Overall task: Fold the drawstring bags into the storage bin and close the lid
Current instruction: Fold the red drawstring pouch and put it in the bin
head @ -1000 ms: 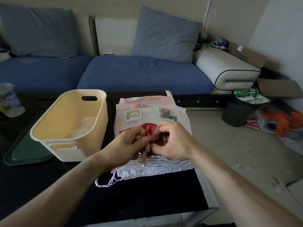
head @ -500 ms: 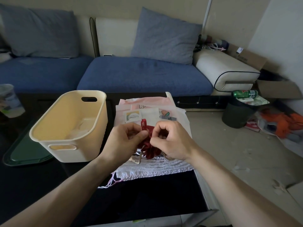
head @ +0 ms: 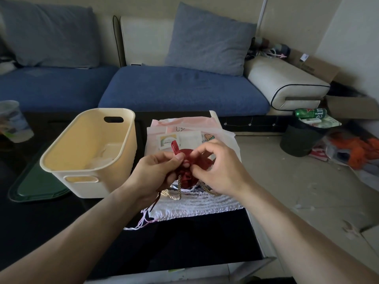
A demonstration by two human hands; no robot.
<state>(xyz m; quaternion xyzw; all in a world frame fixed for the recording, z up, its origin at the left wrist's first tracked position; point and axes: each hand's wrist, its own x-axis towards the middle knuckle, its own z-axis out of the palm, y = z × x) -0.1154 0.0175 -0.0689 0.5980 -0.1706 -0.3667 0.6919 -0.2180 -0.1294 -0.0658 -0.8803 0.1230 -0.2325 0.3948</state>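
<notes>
— So where is the red drawstring bag point(head: 187, 170) sitting right now?

— Just right of the frame's centre, bunched up and lifted between both hands, above the pile of pale bags point(head: 192, 140) that is lying on the dark desk point(head: 184, 238). A red tab is sticking up from its top edge, and a golden cord point(head: 178, 188) is hanging from it down onto the white ruffled bag point(head: 201, 206) at the near end of the pile.

— And the grip on it?

— The left hand point(head: 158, 171) is pinching the red fabric, thumb pressing against curled fingers. The right hand point(head: 217, 167) is closing its grip on the other side, fingertips curling into the cloth. Both forearms are reaching in from the bottom corners of the frame.

— Where is the storage bin?

— The cream bin point(head: 90, 152) is standing upright left of centre, just beside the pile, open at the top, with something pale lying in its bottom. A green lid point(head: 34, 187) is lying flat on the desk, partly under the bin's left side.

— Anything further out?

— A plastic cup point(head: 13, 121) is sitting at the left edge. A blue sofa point(head: 180, 89) with grey cushions is filling the upper part of the frame. At the right, a dark waste bin point(head: 301, 138) is standing on the floor with a green can point(head: 310, 113) lying on top of it.
</notes>
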